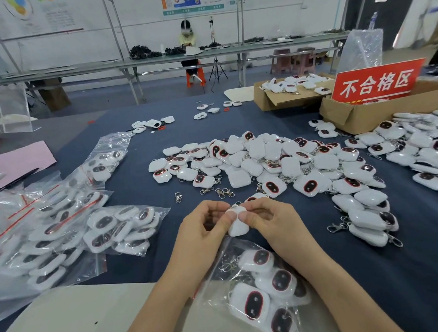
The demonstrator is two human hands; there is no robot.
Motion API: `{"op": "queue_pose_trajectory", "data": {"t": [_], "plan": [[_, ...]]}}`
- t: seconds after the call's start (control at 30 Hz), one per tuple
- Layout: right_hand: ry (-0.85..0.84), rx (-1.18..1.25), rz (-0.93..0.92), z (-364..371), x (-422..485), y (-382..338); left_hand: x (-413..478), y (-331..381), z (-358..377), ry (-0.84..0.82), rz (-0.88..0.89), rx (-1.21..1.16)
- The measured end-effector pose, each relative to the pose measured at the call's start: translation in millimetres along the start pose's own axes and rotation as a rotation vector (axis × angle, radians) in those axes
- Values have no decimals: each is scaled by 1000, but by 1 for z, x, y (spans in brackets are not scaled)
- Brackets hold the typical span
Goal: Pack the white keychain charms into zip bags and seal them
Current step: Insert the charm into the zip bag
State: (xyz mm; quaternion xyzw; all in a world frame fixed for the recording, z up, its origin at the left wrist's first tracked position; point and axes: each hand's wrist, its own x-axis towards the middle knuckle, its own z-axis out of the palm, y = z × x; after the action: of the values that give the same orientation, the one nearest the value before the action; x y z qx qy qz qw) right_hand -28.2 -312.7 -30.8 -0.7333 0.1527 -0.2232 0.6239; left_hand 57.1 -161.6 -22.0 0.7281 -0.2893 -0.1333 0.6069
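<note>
Head: glossy white rounded charm [238, 228]

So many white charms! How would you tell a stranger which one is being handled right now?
Find the big heap of charms on the dark blue cloth, then come toward the near edge, just beyond the nearest zip bag. The charm there is the only one lifted off the cloth, pinched between the left hand and right hand, plain white side showing.

You can read just one sign, a red placard [378, 81] standing in the cardboard box [359, 118] at the tabletop's [274, 120] far right edge, lettered 不合格区 in white.
</note>
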Motion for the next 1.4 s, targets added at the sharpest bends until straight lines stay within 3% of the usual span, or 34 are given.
{"op": "queue_pose_trajectory", "data": {"t": [0.5,0.7,0.8,0.93,1.07,1.4], "plan": [[84,-139,18,4,-2,3,1,-5,-1,-7,-14,69],[-54,101,-51,2,-5,-11,5,-2,-6,19,-50,-242],[-82,126,-33,2,-5,-12,4,0,-7,-58,-60,-388],[-60,162,-10,2,-5,-12,2,2,-2,-186,-7,-282],[-83,170,-26,4,-7,-12,3,1,-1,-62,-52,-287],[-43,144,-62,5,-10,-11,-2,0,0,-17,-5,-128]]}}
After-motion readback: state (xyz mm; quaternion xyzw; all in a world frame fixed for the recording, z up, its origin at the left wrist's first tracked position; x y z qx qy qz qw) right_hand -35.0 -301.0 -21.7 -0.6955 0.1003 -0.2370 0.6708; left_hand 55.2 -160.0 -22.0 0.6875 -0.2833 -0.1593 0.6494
